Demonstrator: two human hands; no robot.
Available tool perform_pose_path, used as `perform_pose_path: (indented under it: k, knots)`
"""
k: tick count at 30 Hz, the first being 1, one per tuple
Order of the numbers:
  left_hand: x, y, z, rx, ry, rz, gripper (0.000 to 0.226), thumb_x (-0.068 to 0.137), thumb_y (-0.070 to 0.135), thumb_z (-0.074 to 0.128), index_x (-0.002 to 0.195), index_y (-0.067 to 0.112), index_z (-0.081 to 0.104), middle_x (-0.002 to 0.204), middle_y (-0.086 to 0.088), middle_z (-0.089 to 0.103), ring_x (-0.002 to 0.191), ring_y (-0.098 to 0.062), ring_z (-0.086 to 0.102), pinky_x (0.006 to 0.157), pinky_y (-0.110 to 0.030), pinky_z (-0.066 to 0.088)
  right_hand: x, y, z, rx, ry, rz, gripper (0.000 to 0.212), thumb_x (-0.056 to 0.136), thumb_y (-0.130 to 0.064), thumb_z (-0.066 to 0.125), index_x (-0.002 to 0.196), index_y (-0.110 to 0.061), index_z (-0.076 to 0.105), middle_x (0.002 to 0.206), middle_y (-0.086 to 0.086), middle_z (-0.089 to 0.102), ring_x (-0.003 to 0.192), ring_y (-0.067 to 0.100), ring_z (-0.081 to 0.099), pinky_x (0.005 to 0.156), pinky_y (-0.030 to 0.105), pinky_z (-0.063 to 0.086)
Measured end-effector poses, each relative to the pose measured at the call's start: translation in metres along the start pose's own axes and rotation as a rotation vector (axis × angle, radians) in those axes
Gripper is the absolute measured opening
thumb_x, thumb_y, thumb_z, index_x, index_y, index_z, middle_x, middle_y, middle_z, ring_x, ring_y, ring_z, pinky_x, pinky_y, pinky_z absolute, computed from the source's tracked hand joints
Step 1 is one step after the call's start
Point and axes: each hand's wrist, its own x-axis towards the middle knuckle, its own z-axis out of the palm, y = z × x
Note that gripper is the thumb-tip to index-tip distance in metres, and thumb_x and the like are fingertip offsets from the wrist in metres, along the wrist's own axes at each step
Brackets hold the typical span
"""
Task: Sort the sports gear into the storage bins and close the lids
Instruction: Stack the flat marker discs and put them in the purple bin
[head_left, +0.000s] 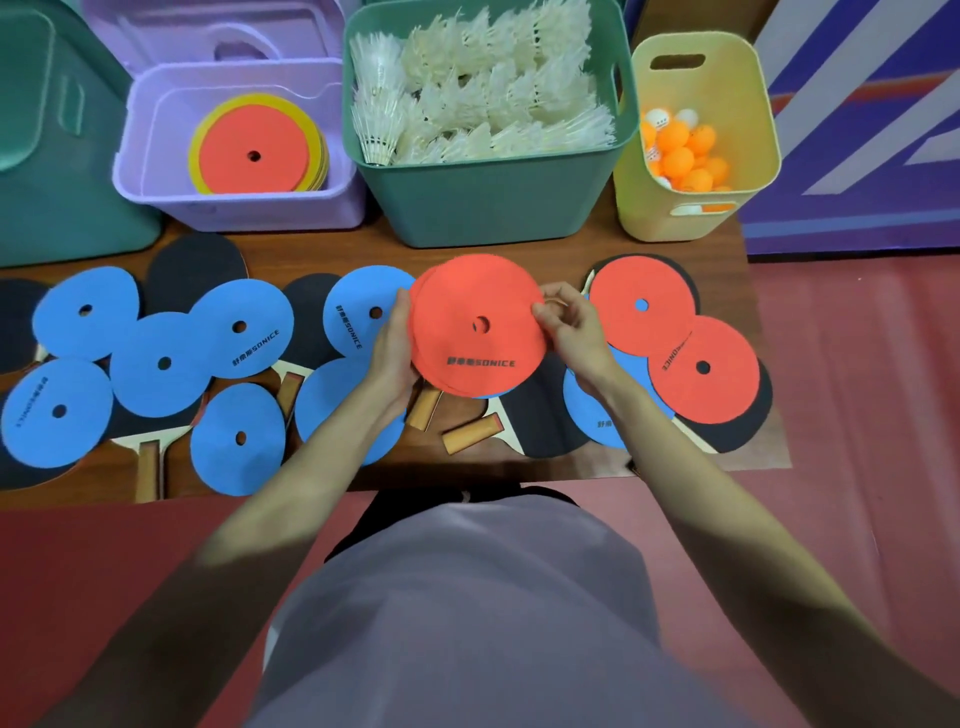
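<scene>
A small stack of flat orange-red round marker discs (478, 327), each with a centre hole and the top one printed with black lettering, is held between both hands just above the brown wooden surface (732, 249). The left hand (390, 349) is curled round the stack's left edge, with the thumb at the upper rim. The right hand (574, 325) is seen pinching the right edge, its fingers (545, 312) bent at the rim. The stack is kept between the 2 hands, directly in front of the person's grey shirt (467, 597).

2 more orange-red discs (701, 374) are seen lying overlapped just right of the right hand, on top of black-rubber table tennis paddles (550, 415) with pale wooden handles. Flat blue round discs (161, 364) are spread across the left half of the surface, well apart from the held stack except for 1 blue disc (358, 306) touching the left hand's side; more black paddles are partly covered by them.

Along the far edge, an open lilac plastic bin (156, 130) is shown holding orange-red and yellow discs, its lid (218, 36) propped behind it. Beside it, a green plastic bin (493, 208) is filled with white feather shuttlecocks (483, 88), and a pale yellow plastic basket (675, 223) holds orange and white table tennis balls (680, 150). A dark green lidded container (52, 156) is seen at far left.
</scene>
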Motion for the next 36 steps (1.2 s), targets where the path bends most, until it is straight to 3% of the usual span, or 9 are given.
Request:
perform_pose_path:
  k: [4, 9, 11, 13, 15, 18, 22, 28, 36]
  knots:
    - [-0.003, -0.001, 0.010, -0.045, -0.007, -0.056, 0.041, 0.100, 0.054, 0.033, 0.114, 0.026, 0.059, 0.101, 0.003, 0.069, 0.098, -0.017, 0.064, 0.079, -0.038, 0.054, 0.001, 0.011, 0.002, -0.104, 0.016, 0.025, 0.007, 0.096, -0.006, 0.052, 0.095, -0.012, 0.056, 0.060, 0.000, 0.040, 0.058, 0.010, 0.040, 0.054, 0.020, 0.037]
    - [-0.004, -0.002, 0.021, 0.025, -0.027, -0.060, 0.042, 0.100, 0.056, 0.028, 0.105, 0.029, 0.060, 0.107, -0.001, 0.068, 0.103, -0.020, 0.064, 0.090, -0.042, 0.053, 0.004, 0.022, -0.006, -0.279, 0.057, -0.004, 0.004, 0.094, -0.011, 0.057, 0.097, -0.009, 0.059, 0.086, 0.017, 0.062, 0.071, 0.020, 0.053, 0.066, 0.035, 0.048]
    - [-0.005, -0.002, 0.026, 0.035, -0.036, -0.059, 0.042, 0.099, 0.057, 0.028, 0.101, 0.030, 0.061, 0.106, 0.001, 0.068, 0.104, -0.019, 0.064, 0.091, -0.041, 0.053, 0.007, 0.024, -0.010, -0.318, 0.073, 0.001, 0.007, 0.092, -0.011, 0.059, 0.098, -0.007, 0.060, 0.092, 0.011, 0.066, 0.069, 0.016, 0.056, 0.068, 0.034, 0.049]
    - [-0.005, -0.001, 0.032, 0.054, -0.044, -0.057, 0.043, 0.099, 0.057, 0.027, 0.098, 0.031, 0.061, 0.100, 0.003, 0.069, 0.099, -0.017, 0.064, 0.087, -0.038, 0.053, 0.010, 0.026, -0.019, -0.380, 0.110, 0.007, 0.008, 0.091, -0.011, 0.062, 0.097, -0.007, 0.059, 0.085, -0.001, 0.062, 0.063, 0.012, 0.056, 0.066, 0.028, 0.048]
    - [-0.005, 0.001, 0.035, 0.064, -0.045, -0.056, 0.044, 0.099, 0.058, 0.027, 0.097, 0.031, 0.062, 0.098, 0.003, 0.069, 0.096, -0.015, 0.064, 0.083, -0.035, 0.053, 0.016, 0.028, -0.035, -0.509, 0.163, 0.011, 0.014, 0.090, -0.009, 0.061, 0.102, -0.003, 0.059, 0.077, 0.001, 0.059, 0.061, 0.015, 0.053, 0.064, 0.026, 0.044]
    - [-0.001, 0.006, 0.038, 0.086, -0.050, -0.065, 0.047, 0.098, 0.061, 0.028, 0.099, 0.030, 0.064, 0.102, 0.003, 0.069, 0.099, -0.017, 0.065, 0.087, -0.037, 0.054, 0.029, 0.030, -0.066, -0.734, 0.227, 0.078, 0.036, 0.088, -0.007, 0.058, 0.123, 0.002, 0.051, 0.108, 0.023, 0.057, 0.094, 0.033, 0.055, 0.087, 0.041, 0.043]
    - [0.005, 0.010, 0.044, 0.148, -0.042, -0.044, 0.058, 0.095, 0.065, 0.029, 0.116, 0.024, 0.063, 0.108, 0.000, 0.069, 0.102, -0.019, 0.064, 0.087, -0.039, 0.054, 0.045, 0.029, -0.104, -1.035, 0.312, 0.146, 0.065, 0.084, -0.009, 0.058, 0.142, 0.001, 0.031, 0.136, 0.027, 0.040, 0.123, 0.043, 0.037, 0.103, 0.042, 0.028]
    - [0.012, 0.012, 0.052, 0.200, -0.055, -0.009, 0.060, 0.095, 0.064, 0.033, 0.126, 0.020, 0.059, 0.113, -0.001, 0.068, 0.104, -0.019, 0.064, 0.079, -0.033, 0.054, 0.057, 0.031, -0.128, -1.062, 0.242, 0.271, 0.074, 0.087, -0.022, 0.062, 0.146, -0.004, 0.022, 0.148, 0.019, 0.031, 0.131, 0.041, 0.031, 0.105, 0.048, 0.030]
    - [0.020, 0.015, 0.060, 0.220, -0.061, -0.006, 0.058, 0.095, 0.062, 0.034, 0.127, 0.021, 0.058, 0.117, -0.002, 0.067, 0.105, -0.020, 0.064, 0.089, -0.039, 0.053, 0.062, 0.024, -0.129, -1.070, 0.198, 0.333, 0.073, 0.083, -0.024, 0.067, 0.143, -0.007, 0.030, 0.149, 0.013, 0.031, 0.133, 0.040, 0.027, 0.106, 0.048, 0.031]
